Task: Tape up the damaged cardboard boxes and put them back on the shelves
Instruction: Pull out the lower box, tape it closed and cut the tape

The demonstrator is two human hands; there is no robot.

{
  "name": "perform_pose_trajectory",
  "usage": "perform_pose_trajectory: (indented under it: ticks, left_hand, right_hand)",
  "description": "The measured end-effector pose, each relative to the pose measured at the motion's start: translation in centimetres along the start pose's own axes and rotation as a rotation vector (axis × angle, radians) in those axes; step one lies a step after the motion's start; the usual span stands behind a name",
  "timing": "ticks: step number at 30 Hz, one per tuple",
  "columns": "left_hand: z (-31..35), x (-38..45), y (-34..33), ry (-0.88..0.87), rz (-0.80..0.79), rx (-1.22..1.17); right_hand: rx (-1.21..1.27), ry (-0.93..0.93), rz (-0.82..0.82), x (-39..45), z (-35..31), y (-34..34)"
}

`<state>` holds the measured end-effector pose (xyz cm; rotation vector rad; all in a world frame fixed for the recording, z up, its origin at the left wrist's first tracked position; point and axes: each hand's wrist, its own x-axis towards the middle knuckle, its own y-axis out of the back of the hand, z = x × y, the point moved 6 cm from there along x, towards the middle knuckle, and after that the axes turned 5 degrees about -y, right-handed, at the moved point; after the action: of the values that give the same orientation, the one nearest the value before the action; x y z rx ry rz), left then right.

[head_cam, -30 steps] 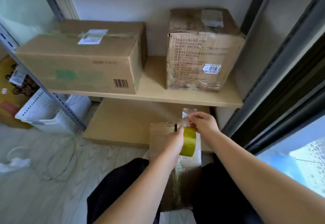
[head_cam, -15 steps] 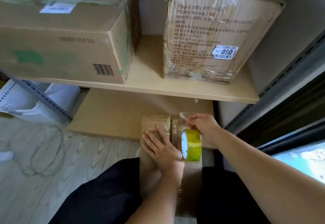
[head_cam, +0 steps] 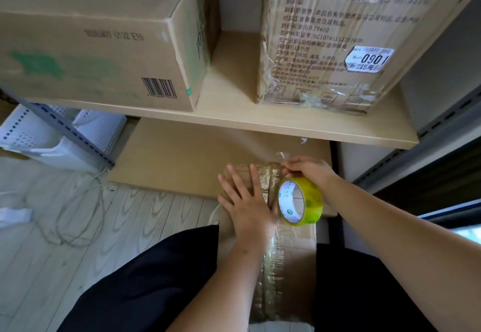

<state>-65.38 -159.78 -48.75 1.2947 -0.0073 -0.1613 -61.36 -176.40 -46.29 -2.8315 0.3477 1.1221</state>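
Observation:
A small cardboard box (head_cam: 294, 251) lies between my knees, its top crossed by wrinkled clear tape. My left hand (head_cam: 247, 201) lies flat on the box's far end with the fingers spread. My right hand (head_cam: 309, 170) pinches the loose end of the tape at the box's far edge. The yellowish tape roll (head_cam: 300, 201) hangs from that strip, just right of my left hand. On the shelf (head_cam: 286, 123) above stand a wide brown box (head_cam: 99, 42) on the left and a tall taped box (head_cam: 338, 32) with a price sticker on the right.
A flat cardboard sheet (head_cam: 187, 157) lies on the floor under the shelf. White perforated baskets (head_cam: 39, 136) stand at the left behind a grey shelf post. Loose cable (head_cam: 78, 209) curls on the pale wood floor. A dark window frame (head_cam: 429, 175) runs along the right.
My left hand let go of the roll and now presses flat on the box. The camera moved closer to the shelf and tilted down.

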Motion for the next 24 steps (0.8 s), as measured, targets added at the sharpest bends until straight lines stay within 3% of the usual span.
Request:
perform_pose_trajectory:
  ticks: [5,12,17,21,24]
  left_hand:
    - [0.0,0.2,-0.5,-0.023,0.03,0.025]
    - [0.0,-0.1,-0.1,-0.038,0.093,0.022]
    - [-0.1,0.1,-0.3,-0.045,0.124,0.009]
    - [-0.3,0.3,-0.6,-0.062,0.144,0.002]
    - [-0.3,0.3,-0.8,-0.063,0.143,0.004]
  right_hand:
    - [-0.12,0.018,0.127,0.0,-0.4,-0.9]
    - [-0.154,-0.094,0.322,0.0,-1.1,-1.8]
    - [-0.331,-0.073,0.39,-0.3,-2.5,-3.2]
    - [-0.395,-0.022,0.333,0.3,-3.0,-3.5]
    - [-0.64,0.005,0.351,0.7,-3.9,-3.7]
